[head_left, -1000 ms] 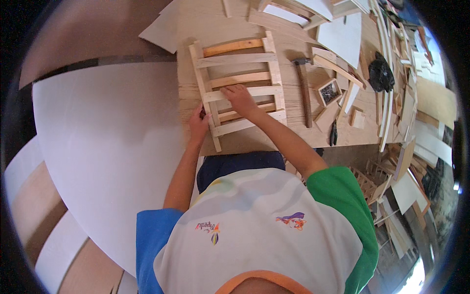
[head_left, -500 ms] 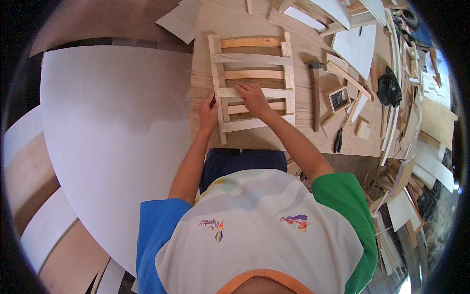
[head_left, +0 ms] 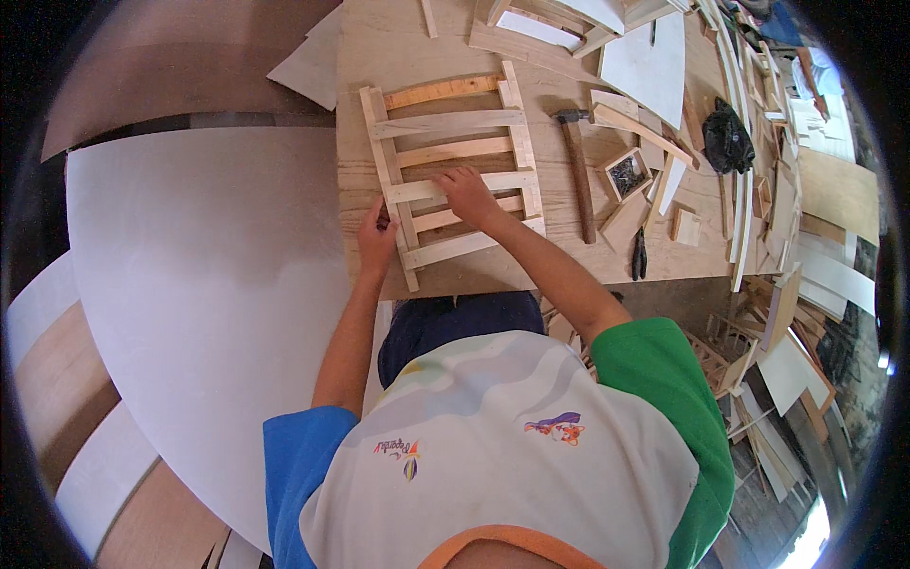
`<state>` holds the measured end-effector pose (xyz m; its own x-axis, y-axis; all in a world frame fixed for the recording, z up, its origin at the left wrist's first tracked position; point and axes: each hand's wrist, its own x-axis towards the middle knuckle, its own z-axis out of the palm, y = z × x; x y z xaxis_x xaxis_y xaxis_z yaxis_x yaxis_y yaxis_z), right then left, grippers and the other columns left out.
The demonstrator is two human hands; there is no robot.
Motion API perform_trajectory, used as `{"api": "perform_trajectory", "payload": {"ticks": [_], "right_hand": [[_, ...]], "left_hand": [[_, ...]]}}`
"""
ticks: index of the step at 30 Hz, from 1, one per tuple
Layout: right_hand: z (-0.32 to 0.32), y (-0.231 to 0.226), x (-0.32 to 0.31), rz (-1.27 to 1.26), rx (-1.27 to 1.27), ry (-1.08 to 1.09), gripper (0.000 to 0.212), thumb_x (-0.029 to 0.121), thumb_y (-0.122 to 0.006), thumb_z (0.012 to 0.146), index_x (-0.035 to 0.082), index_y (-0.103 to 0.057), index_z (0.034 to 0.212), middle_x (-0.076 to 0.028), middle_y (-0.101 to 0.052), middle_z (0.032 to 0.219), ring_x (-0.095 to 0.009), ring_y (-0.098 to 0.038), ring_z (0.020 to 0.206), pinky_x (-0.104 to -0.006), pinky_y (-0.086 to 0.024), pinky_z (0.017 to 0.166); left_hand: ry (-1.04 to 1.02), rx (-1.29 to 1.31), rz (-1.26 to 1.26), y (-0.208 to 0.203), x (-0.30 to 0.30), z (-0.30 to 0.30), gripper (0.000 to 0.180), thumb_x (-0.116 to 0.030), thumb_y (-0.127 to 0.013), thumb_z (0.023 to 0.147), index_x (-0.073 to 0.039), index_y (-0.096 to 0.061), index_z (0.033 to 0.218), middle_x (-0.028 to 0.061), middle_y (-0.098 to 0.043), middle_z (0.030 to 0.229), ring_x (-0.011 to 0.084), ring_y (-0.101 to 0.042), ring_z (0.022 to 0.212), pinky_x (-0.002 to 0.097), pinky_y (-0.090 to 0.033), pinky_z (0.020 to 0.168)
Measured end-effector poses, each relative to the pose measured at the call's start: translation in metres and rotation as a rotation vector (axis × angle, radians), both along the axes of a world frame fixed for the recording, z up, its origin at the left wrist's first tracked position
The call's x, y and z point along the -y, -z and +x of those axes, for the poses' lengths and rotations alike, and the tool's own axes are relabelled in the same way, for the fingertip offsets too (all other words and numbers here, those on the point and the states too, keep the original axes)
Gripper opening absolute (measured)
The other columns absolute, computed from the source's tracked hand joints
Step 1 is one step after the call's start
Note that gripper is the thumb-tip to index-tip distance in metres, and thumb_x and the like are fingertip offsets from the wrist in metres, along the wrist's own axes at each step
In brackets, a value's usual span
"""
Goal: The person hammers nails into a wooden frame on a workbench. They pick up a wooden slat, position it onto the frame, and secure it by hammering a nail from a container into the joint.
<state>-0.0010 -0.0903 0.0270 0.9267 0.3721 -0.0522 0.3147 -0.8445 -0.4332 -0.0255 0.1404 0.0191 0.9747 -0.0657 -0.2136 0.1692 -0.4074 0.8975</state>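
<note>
A small slatted wooden frame (head_left: 448,123), with two side rails and several pale cross slats, lies on the plywood workbench (head_left: 555,261). My left hand (head_left: 376,245) is at the outer side of the frame's left rail, near its lower end, with fingers curled against the wood. Reaching over the lower part, my right hand (head_left: 469,197) has its fingers bent over one of the cross slats. What lies under both sets of fingertips is hidden. To the right of the frame rests a hammer (head_left: 577,180) with a wooden handle.
A small wooden box of nails (head_left: 626,175), black-handled pliers (head_left: 639,254), wood offcuts (head_left: 685,228) and a black plastic bag (head_left: 728,137) lie on the right. A large white panel (head_left: 209,284) stretches along the left. Partly built wooden pieces (head_left: 569,21) stand at the back.
The whole view has shifted and turned slightly, so bench, frame and hammer appear farther left and tilted. Both hands keep nearly the same places on the frame.
</note>
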Motion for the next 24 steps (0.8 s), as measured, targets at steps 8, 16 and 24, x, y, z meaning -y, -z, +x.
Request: {"api": "perform_trajectory", "payload": {"ticks": [8, 16, 24], "right_hand": [[-0.014, 0.005, -0.003, 0.02, 0.041, -0.004, 0.048, 0.003, -0.059, 0.076, 0.008, -0.054, 0.124, -0.015, -0.058, 0.111, -0.032, -0.054, 0.107, -0.0461, -0.038, 0.097], [-0.029, -0.018, -0.007, 0.098, 0.045, 0.027, 0.04, 0.002, -0.059, 0.073, 0.006, -0.061, 0.113, -0.013, -0.061, 0.1, -0.031, -0.057, 0.095, -0.0426, -0.045, 0.085], [-0.027, -0.053, -0.017, 0.145, 0.085, -0.005, 0.042, 0.007, -0.062, 0.076, 0.008, -0.059, 0.118, -0.013, -0.061, 0.102, -0.031, -0.058, 0.098, -0.0433, -0.046, 0.084]], "left_hand": [[-0.104, -0.069, -0.049, 0.021, -0.003, 0.001, 0.05, 0.0, -0.061, 0.081, -0.006, -0.053, 0.13, 0.008, -0.062, 0.096, 0.0161, -0.057, 0.084, 0.0295, -0.047, 0.078], [-0.067, -0.148, -0.284, 0.02, -0.013, 0.0, 0.051, 0.007, -0.056, 0.082, -0.006, -0.052, 0.131, 0.0079, -0.063, 0.11, 0.0168, -0.059, 0.1, 0.0295, -0.047, 0.088], [-0.131, -0.169, -0.229, 0.0, -0.014, -0.003, 0.041, -0.004, -0.057, 0.088, -0.007, -0.054, 0.128, 0.0073, -0.063, 0.111, 0.0172, -0.058, 0.102, 0.0299, -0.046, 0.088]]}}
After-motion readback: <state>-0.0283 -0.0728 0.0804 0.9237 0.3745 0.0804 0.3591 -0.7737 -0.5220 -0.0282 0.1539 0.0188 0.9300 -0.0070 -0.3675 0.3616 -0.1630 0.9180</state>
